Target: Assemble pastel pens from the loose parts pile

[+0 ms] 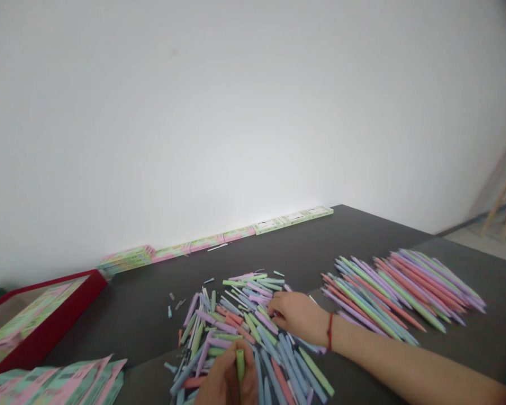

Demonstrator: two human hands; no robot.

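My left hand [230, 374] is at the bottom of the view, its fingers closed around a green pen barrel [240, 365] that stands roughly upright. Under and around it spreads a loose pile of pastel pen parts [236, 320] in blue, green, purple and coral, with thin white sticks among them. My right hand [299, 318], a red string on its wrist, reaches into the right side of this pile. Its fingers are curled down onto the parts, and whatever lies between the fingertips is hidden.
Whole-looking pastel pens [388, 292] lie in a heap to the right on the dark table [303, 253]. Flat printed boxes [206, 242] line the white wall. A red-edged box [50, 315] and pink-and-green packets [63, 385] are at the left. Small fragments lie beside the pile.
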